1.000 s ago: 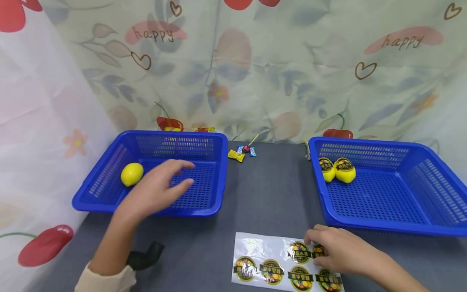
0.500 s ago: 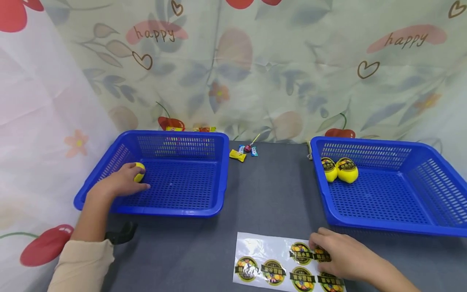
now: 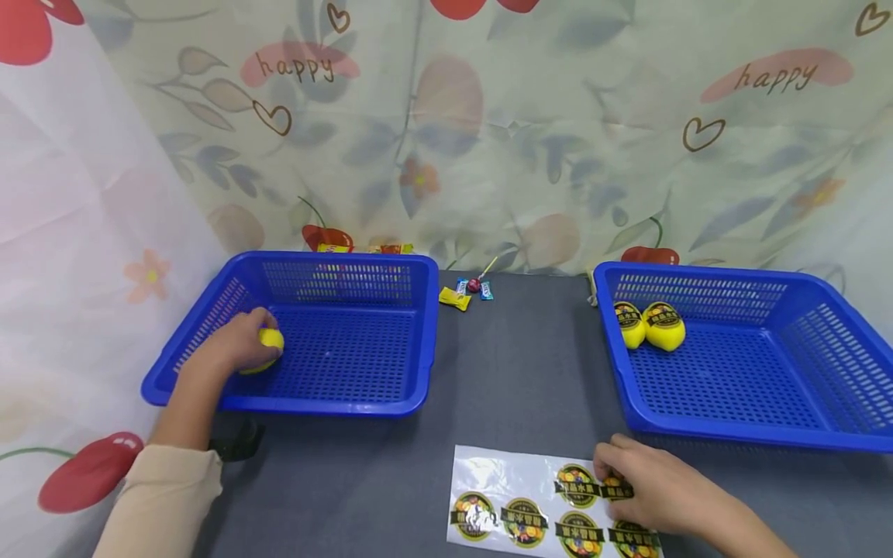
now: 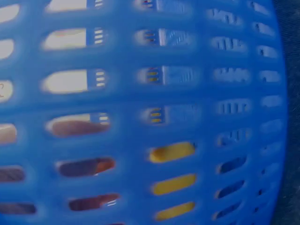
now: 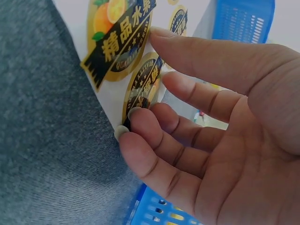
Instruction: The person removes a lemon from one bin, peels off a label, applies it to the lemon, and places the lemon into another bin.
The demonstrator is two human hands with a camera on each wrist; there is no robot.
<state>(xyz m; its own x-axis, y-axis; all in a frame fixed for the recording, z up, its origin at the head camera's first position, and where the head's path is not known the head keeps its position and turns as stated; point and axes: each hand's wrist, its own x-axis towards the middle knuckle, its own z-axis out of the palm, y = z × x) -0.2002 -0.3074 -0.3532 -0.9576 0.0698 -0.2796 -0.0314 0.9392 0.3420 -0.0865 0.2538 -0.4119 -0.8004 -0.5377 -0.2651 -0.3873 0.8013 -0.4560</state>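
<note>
In the head view my left hand [image 3: 233,345] reaches into the left blue basket [image 3: 363,407] and grips a yellow lemon [image 3: 274,341], its fingers curled over the fruit. Through the basket's slots, the left wrist view shows yellow patches of the lemon [image 4: 173,184]; most of that hand is hidden behind the wall. My right hand [image 3: 652,488] rests on a white sheet of round fruit stickers [image 3: 481,473]. Its loosely bent fingers and thumb touch the sheet's right part, and the right wrist view shows fingertips by the black and gold sticker [image 5: 145,84] at the edge.
On the right stands a second blue basket [image 3: 725,430] with two stickered lemons [image 3: 664,327]. Between the baskets at the back lie a yellow-wrapped candy [image 3: 455,298], a lollipop [image 3: 474,285] and small blue packets [image 3: 486,291]. A printed curtain [image 3: 516,155] hangs behind the grey table [image 3: 516,372].
My left hand has swung left and down into the left basket, closed round the lemon and drawn it slightly toward the front. The right hand stays almost still on the sticker sheet.
</note>
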